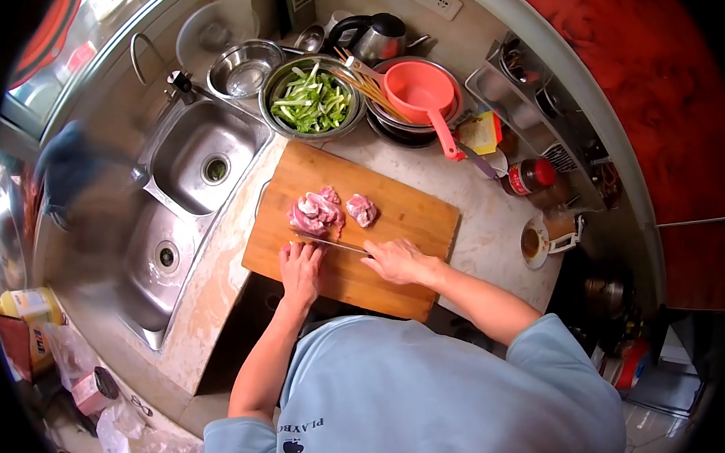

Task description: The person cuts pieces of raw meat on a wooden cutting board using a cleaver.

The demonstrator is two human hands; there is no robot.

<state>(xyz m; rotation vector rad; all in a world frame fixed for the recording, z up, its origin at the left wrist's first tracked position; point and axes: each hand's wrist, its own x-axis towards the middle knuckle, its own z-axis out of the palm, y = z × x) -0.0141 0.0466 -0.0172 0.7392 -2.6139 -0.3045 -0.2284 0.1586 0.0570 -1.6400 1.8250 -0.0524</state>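
A wooden cutting board lies at a slant on the counter. On it is a heap of raw pink meat, with a smaller separate piece of meat to its right. My right hand is wrapped round the handle of a kitchen knife, whose thin blade points left along the near edge of the heap. Just below the blade, my left hand has its fingers curled down on meat at the board's left side. Its fingertips are partly hidden, and the knife handle is covered by my right hand.
Behind the board stand a bowl of cut greens, a steel bowl, a red strainer and a kettle. A double sink is at left. A red-lidded jar and a cup stand at right.
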